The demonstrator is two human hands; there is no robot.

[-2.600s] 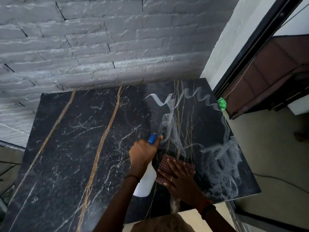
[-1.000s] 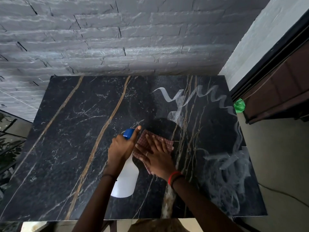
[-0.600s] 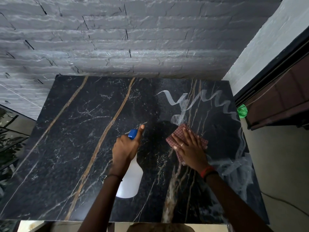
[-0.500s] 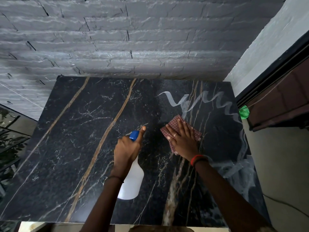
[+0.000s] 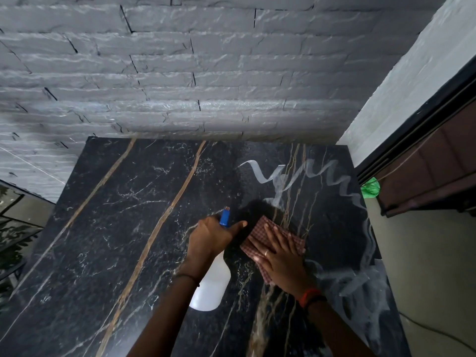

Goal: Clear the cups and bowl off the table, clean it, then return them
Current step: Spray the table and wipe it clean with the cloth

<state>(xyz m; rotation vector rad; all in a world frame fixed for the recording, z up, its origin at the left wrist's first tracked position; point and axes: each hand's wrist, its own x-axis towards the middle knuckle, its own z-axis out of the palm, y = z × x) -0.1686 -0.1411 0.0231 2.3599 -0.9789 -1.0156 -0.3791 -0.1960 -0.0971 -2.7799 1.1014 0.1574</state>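
head view looks down on the black marble table [image 5: 116, 240], which fills the lower and middle part of the frame and meets a grey stone-brick wall [image 5: 180, 73] along its upper edge. tan veins run diagonally across the left half of the top. the left hand [image 5: 210, 238], just right of the frame's centre, is curled around the neck of a white spray bottle [image 5: 212, 287], thumb stretched out to the right. the blue nozzle [image 5: 224, 217] pokes out above the knuckles. the bottle's body lies low over the table below the wrist; whether it touches the top i cannot tell. just to the right, the right hand [image 5: 280, 261] lies flat, fingers straight and spread, pressing a red checked cloth [image 5: 258, 231] onto the table. the cloth sticks out past the fingertips toward the upper left. a red and black band [image 5: 310, 296] circles that wrist. whitish smears [image 5: 332, 173] loop down the table's right side, from upper right to lower right. a green scrap [image 5: 370, 188] sits just past the table's right edge, against a dark door frame.
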